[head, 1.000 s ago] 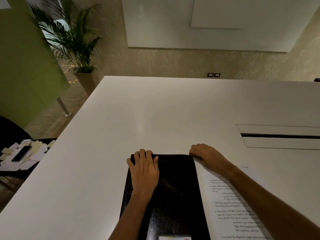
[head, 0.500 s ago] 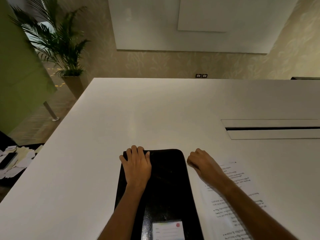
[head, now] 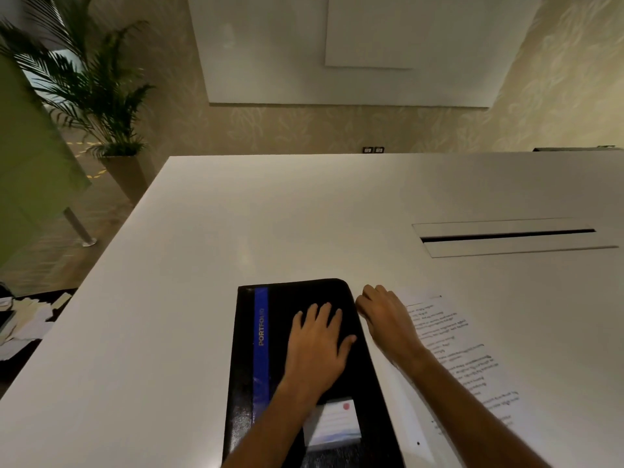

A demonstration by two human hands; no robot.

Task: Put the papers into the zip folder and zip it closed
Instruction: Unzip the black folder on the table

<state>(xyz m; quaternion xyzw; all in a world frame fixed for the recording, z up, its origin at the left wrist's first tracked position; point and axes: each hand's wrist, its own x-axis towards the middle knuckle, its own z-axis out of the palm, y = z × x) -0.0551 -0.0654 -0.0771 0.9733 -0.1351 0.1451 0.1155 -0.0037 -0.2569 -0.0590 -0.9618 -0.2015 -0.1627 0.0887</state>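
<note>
A black zip folder with a blue stripe reading PORTFOLIO lies closed on the white table in front of me. A white label card sits on its near part. My left hand rests flat on the cover, fingers spread. My right hand is curled shut against the folder's right edge just below the far corner; what its fingertips pinch is hidden. Printed papers lie to the right of the folder, partly under my right forearm.
A long cable slot is set into the table at the far right. Off the table's left edge, a dark surface holds scattered paper slips. A potted palm stands by the far left wall.
My left hand has shifted from the folder's far left corner to its middle, uncovering the blue stripe. My right hand has slipped from the far right corner slightly toward me along the edge.
</note>
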